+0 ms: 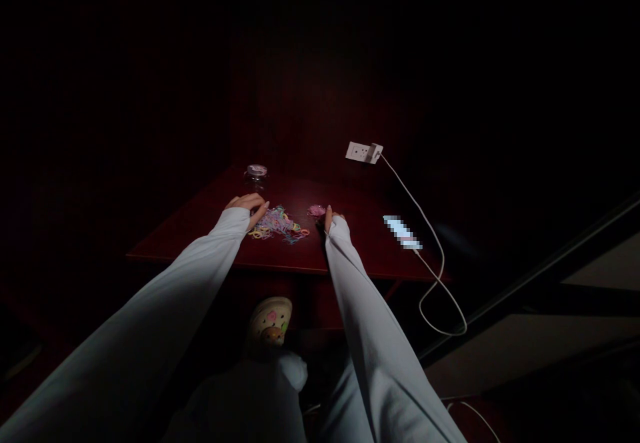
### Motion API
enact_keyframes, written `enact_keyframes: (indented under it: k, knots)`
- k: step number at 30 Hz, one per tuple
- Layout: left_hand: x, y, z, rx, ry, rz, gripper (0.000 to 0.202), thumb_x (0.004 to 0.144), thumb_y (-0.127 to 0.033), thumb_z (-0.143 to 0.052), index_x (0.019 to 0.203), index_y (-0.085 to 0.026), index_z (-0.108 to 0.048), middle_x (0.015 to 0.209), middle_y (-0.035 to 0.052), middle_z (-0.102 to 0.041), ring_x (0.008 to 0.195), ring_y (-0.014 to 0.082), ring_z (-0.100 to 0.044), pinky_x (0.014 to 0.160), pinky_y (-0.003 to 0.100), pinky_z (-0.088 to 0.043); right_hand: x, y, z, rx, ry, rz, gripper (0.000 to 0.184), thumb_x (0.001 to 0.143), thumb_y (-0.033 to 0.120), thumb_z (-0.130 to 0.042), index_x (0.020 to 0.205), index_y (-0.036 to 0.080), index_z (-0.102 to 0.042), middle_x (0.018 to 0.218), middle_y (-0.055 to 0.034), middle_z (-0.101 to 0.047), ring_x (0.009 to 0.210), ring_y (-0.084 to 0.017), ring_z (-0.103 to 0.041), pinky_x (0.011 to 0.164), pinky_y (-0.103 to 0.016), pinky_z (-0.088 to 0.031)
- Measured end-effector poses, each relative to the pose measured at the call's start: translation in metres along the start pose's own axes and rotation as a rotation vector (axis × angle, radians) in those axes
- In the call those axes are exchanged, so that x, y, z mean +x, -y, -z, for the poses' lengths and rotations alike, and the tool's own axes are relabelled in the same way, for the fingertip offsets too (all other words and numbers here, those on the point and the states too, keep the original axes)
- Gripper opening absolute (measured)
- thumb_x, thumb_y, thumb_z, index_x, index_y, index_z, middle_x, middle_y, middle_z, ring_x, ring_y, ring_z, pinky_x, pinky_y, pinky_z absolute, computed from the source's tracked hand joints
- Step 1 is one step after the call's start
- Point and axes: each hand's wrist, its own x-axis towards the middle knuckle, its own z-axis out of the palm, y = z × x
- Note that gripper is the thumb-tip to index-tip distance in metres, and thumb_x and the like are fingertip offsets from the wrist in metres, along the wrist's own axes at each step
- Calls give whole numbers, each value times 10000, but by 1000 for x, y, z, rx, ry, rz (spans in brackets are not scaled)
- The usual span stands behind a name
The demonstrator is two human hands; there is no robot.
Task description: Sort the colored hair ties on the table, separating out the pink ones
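Both my arms in pale sleeves reach out over a dark red table [210, 229]. My left hand [247, 207] rests at the left edge of a loose pile of small coloured elastic bands [280, 224], fingers bent down toward it. My right hand [332, 218] sits to the right of the pile, its fingers curled close beside a small pink heap of bands [316, 210]. The room is very dark, and what the fingers hold, if anything, is too small to see.
A small clear jar with a pale lid [256, 175] stands at the table's back. A phone [401, 232] lies at the right, its white cable [435, 256] running to a wall socket [364, 152]. My shoe [270, 320] shows below the table edge.
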Motion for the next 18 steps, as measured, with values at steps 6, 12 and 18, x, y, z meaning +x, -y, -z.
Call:
enact_keyframes:
  k: [6, 12, 18]
  knots:
    - [2, 0, 3, -16, 45, -4, 361, 1062, -406, -485, 882, -243, -752, 1047, 60, -817, 1014, 238, -742, 881, 359, -487, -7, 14, 8, 20, -1, -65, 559, 1167, 350, -289, 939, 221, -782, 990, -133, -769, 1115, -279, -669, 1111, -454, -502]
    - [2, -3, 8, -22, 52, -24, 373, 1066, -410, -470, 897, -241, -757, 1045, 60, -822, 1000, 238, -737, 869, 371, -492, -23, 29, 8, -66, 14, 60, 360, 1152, 398, -480, 1188, 310, -827, 1473, -58, -691, 1335, -272, -535, 1141, -413, -438]
    - [0, -4, 5, -28, 33, -6, 374, 1061, -393, -457, 885, -236, -747, 1042, 60, -818, 1005, 236, -734, 880, 372, -487, -26, 34, 10, -116, 25, 40, 324, 1143, 418, -533, 1228, 315, -828, 1578, -41, -630, 1407, -266, -466, 1188, -398, -385]
